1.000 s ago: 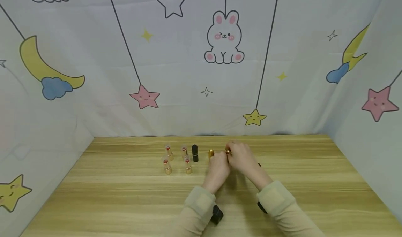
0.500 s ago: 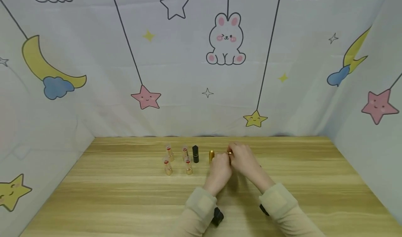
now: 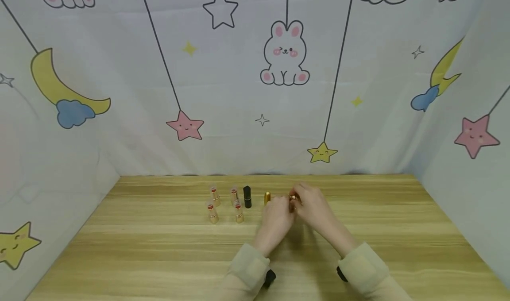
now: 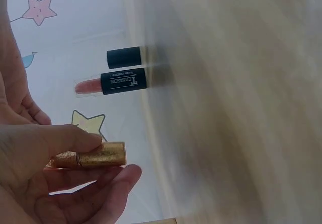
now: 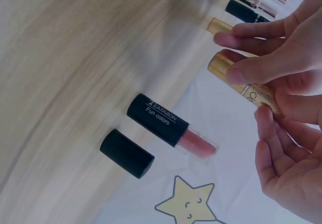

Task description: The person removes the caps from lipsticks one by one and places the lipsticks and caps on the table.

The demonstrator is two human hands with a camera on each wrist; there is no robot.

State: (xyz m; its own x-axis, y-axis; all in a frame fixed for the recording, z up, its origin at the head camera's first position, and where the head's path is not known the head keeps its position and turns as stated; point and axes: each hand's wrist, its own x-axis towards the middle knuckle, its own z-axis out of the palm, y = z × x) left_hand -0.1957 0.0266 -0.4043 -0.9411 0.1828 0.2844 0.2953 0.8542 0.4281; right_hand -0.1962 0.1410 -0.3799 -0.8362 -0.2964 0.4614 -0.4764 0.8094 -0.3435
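Note:
A gold lipstick tube (image 5: 236, 77) is held upright between both hands. My left hand (image 3: 276, 217) pinches its lower part, with the thumb along the gold case (image 4: 103, 154) in the left wrist view. At the top end, my right hand (image 3: 316, 208) pinches the glittery cap (image 5: 266, 95) with thumb and fingers. A second gold lipstick (image 3: 267, 198) stands just left of the left hand. To the right stand a black lipstick (image 5: 158, 119) with a pink bullet under a clear cover and a black cap (image 5: 127, 153); the hands hide both in the head view.
Left of the hands stand a closed black lipstick (image 3: 247, 197) and several lipsticks with red bullets, one of them a gold-based lipstick (image 3: 239, 212). The wooden table (image 3: 159, 256) meets a white cartoon-printed curtain (image 3: 223, 93) at the back.
Both hands stay together on the gold lipstick. The right hand and forearm have shifted slightly right and toward the person. The standing lipsticks have not moved on the table.

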